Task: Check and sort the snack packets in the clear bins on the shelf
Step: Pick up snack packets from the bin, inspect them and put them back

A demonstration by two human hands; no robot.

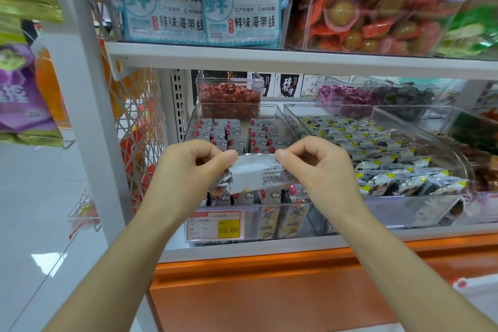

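Left hand (pixel 188 167) and right hand (pixel 320 167) pinch one grey packet (pixel 258 172) over its bin (pixel 272 113), its check seemingly underway, most packets unsorted.

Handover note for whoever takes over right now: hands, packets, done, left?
Hands: left hand and right hand each pinch one end of a grey packet, print side up, over the front of the left bin.
It holds grey packets in rows, price tag on front; right bin holds yellow-cornered packets.
Done: one packet in hand for checking.
Left: probably read it, drop it in its matching bin, check the rest.
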